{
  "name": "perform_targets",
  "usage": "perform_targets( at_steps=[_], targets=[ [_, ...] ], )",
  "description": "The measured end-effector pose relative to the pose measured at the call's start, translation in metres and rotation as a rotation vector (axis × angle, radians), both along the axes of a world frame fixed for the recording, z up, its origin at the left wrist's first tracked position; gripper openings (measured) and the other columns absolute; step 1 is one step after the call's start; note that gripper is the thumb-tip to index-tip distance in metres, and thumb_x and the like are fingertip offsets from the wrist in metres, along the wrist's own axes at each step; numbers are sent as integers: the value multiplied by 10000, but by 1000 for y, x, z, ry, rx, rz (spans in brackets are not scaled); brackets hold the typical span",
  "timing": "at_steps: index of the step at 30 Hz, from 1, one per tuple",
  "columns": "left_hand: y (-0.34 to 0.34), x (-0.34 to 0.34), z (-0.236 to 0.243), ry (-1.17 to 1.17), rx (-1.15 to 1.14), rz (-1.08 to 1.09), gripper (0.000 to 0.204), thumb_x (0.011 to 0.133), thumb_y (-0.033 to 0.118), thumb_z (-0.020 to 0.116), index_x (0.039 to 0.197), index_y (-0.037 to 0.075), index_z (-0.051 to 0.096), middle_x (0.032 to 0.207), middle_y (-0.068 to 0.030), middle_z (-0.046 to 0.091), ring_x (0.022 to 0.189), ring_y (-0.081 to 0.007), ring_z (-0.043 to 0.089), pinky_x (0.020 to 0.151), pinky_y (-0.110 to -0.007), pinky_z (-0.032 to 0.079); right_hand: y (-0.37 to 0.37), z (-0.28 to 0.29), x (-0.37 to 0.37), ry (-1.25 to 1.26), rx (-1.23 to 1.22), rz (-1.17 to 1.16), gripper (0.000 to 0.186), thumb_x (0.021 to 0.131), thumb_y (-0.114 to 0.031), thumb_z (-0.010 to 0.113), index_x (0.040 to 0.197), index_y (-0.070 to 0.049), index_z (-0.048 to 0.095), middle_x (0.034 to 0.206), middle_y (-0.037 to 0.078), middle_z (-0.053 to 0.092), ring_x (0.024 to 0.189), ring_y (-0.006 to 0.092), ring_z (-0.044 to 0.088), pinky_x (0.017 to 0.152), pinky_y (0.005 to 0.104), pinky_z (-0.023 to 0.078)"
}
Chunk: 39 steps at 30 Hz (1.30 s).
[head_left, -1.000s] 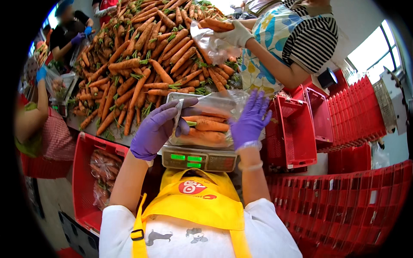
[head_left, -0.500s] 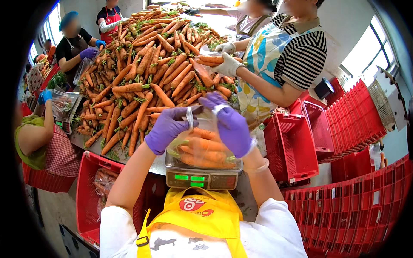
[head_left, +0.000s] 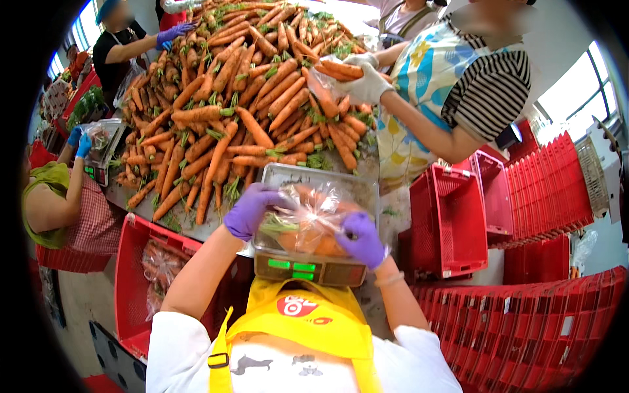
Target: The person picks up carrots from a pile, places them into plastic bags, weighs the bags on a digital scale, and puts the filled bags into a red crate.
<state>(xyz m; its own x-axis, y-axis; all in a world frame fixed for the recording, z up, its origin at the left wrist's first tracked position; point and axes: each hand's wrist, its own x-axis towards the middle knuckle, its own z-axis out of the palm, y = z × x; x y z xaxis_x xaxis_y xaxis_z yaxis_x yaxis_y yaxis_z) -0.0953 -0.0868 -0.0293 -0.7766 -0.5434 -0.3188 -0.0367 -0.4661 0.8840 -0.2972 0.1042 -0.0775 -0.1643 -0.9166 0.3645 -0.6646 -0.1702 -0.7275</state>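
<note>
A clear plastic bag of carrots (head_left: 308, 243) lies on the metal pan of a weighing scale (head_left: 373, 190), its top bunched together in the middle. My left hand (head_left: 254, 211), in a purple glove, is closed at the bag's left upper side; its fingertips are blurred over the plastic. At the right side my right hand (head_left: 364, 240), also gloved in purple, has curled fingers pinching the plastic. Green digits glow on the scale's front, close to my yellow apron (head_left: 298, 314). Beyond the scale rises a large heap of loose carrots (head_left: 216, 131).
A red crate (head_left: 134, 288) with bagged carrots stands at my lower left. Red crates (head_left: 452, 223) and stacked ones (head_left: 524, 321) are on the right. A co-worker in a patterned apron (head_left: 419, 85) holds carrots across the table; another person (head_left: 56, 203) works at the left.
Both hands have come down and apart at the bag. Its raised open top is now bunched low over the carrots. The view has shifted slightly, and a co-worker at the far left has reached toward the heap.
</note>
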Motion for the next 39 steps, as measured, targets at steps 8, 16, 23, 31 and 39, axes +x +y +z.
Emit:
perform_targets(
  at_steps=[8,16,23,31,39],
  targets=[
    [-27,-29,-86,520,309,108,368,829,91,601,1192,29,605,959,-44,666,814,-160,626,746,-281,501,31,17,47,-968,195,25,196,816,-135,514,754,18,621,720,101,594,804,211,593,970,396,413],
    [32,-42,16,-314,-1189,-199,304,533,289,751,741,71,710,682,-152,650,676,-327,646,636,-401,508,-52,2,31,-660,-114,-67,534,814,-22,594,1332,21,471,1311,118,527,1173,218,512,993,341,401],
    [42,-63,-63,-314,-1311,257,175,590,165,635,701,29,632,682,-152,615,685,-333,612,616,-416,473,-29,7,22,-722,55,-345,167,927,-113,464,918,3,584,906,59,589,845,168,547,815,308,447],
    [0,55,14,-146,-1360,964,424,606,70,628,1025,120,673,832,-38,583,834,-239,539,756,-382,390,-14,117,70,39,66,291,177,794,-71,627,846,-27,464,837,75,471,979,249,470,908,417,360],
    [28,185,85,-278,-1533,1234,389,616,77,624,957,240,715,896,16,555,900,-213,529,867,-383,374,-125,85,231,-37,-40,640,572,828,-297,670,1254,31,474,1258,100,503,1117,195,507,938,330,411]
  ],
)
